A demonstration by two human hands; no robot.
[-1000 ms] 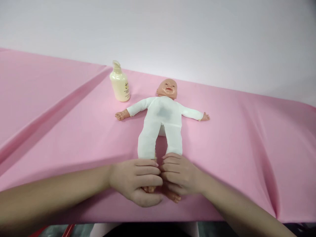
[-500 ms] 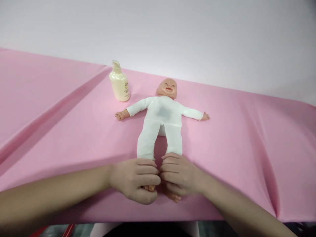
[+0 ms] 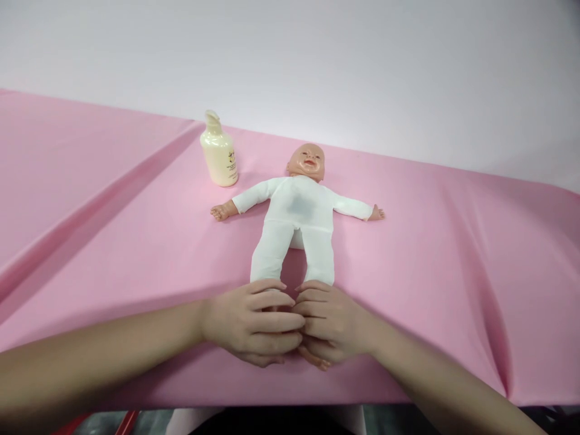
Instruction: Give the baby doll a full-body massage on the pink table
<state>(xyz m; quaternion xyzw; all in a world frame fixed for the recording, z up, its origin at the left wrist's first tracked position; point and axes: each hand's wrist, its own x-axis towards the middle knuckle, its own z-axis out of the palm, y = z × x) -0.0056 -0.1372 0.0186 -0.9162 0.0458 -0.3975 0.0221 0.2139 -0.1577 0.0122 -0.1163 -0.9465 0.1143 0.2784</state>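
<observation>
A baby doll [image 3: 299, 202] with a white cloth body lies on its back, arms spread and feet pointing toward me. My left hand [image 3: 254, 323] curls over the lower leg and foot on the left, its fingers slightly apart and hiding that foot. Around the other lower leg, my right hand [image 3: 333, 320] is closed, and part of a bare doll foot shows beneath it. The fingertips of both hands meet or overlap between the legs. A cream pump bottle [image 3: 220, 157] with small dark print stands left of the doll's head.
A pink cloth [image 3: 421, 260] covers the table, with raised creases at left and right. Behind the table rises a pale wall [image 3: 290, 66]. The table's front edge runs just below my hands.
My left hand has loosened and shifted its fingers, which now reach farther up and across the leg, covering the toes that showed before. My right hand and the doll stay nearly still.
</observation>
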